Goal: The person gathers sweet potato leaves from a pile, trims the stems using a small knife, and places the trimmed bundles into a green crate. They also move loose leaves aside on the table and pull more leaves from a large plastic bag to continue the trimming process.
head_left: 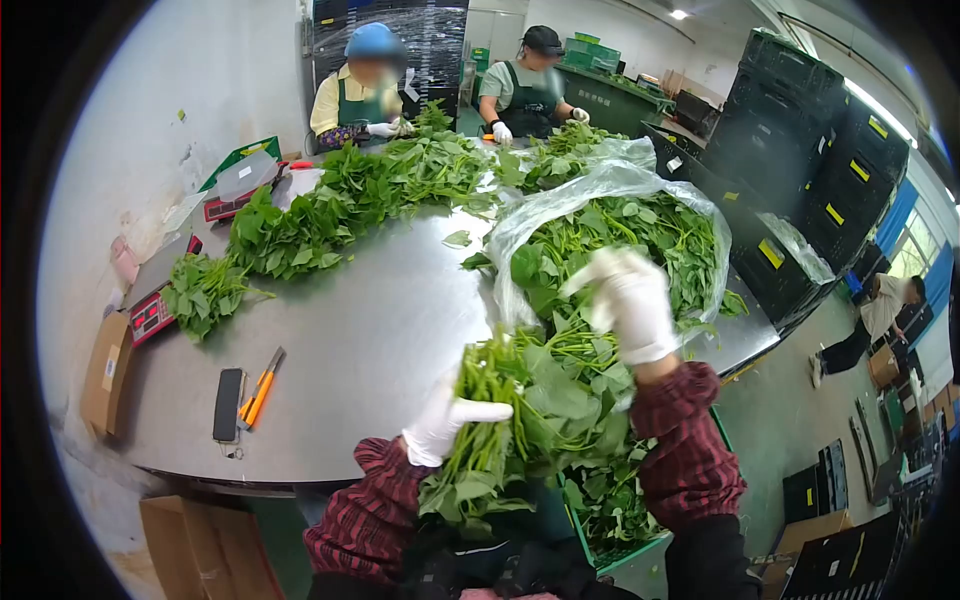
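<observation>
My left hand [448, 420], in a white glove, is closed around a bunch of leafy green stems [490, 385] in front of my body. The cut ends point up and the leaves hang down. My right hand [630, 300], also white-gloved, is blurred by motion over the open clear plastic bag [512, 245]. Its fingers look apart, and I see nothing held in them. Loose leafy greens [640, 225] fill the bag, and more spill out between my two hands. Below my right forearm, a green crate [635, 552] holds further greens.
A phone [228, 405] and an orange-handled knife [262, 390] lie on the metal table [340, 350]. Scales [152, 318] and piled bunches [300, 225] line its left side. Two co-workers [362, 95] stand at the far end. Stacked black crates [780, 130] rise at right.
</observation>
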`<state>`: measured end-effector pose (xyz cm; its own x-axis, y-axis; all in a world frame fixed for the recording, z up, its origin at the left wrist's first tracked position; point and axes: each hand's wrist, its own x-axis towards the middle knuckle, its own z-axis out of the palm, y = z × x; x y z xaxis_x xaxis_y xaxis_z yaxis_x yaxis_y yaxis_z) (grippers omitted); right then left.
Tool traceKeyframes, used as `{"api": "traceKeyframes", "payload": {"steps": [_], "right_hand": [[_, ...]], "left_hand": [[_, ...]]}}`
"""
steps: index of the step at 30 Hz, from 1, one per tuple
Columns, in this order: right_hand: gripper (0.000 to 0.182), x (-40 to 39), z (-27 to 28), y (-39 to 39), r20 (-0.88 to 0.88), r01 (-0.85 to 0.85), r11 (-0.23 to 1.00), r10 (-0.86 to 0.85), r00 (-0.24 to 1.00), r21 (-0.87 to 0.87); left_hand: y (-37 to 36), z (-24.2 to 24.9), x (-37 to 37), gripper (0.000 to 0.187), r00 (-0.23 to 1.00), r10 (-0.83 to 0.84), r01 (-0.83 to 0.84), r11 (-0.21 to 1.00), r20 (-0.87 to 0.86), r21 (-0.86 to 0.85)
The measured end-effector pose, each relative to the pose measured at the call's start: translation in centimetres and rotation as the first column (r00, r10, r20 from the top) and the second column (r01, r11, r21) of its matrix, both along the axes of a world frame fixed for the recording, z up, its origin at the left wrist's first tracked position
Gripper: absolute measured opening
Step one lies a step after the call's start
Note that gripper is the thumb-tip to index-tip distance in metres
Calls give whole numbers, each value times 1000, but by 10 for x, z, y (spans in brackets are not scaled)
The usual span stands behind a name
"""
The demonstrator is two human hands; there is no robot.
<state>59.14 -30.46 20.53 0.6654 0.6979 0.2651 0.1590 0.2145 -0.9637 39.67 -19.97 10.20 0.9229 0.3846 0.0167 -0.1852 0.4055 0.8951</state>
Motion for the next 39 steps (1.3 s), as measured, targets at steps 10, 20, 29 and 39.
{"api": "traceKeyframes", "payload": {"steps": [10,20,29,39], "right_hand": [[66,209,-74,-158,895,895,74,-48,443,-439],[22,169,-90,-78,972,840,505,-11,235,-197],[10,-56,-142,131,804,-74,891,438,403,-448],[75,-331,-219,327,379,-101,576,650,659,-811]], "left_hand": [[106,-31,-92,36,888,439,-285,756,134,-590],[123,-81,-148,42,773,497,-120,725,394,-678],[38,-64,-255,18,772,604,-602,595,-197,-533],[-6,-93,-331,25,564,742,-820,555,-363,-142]]}}
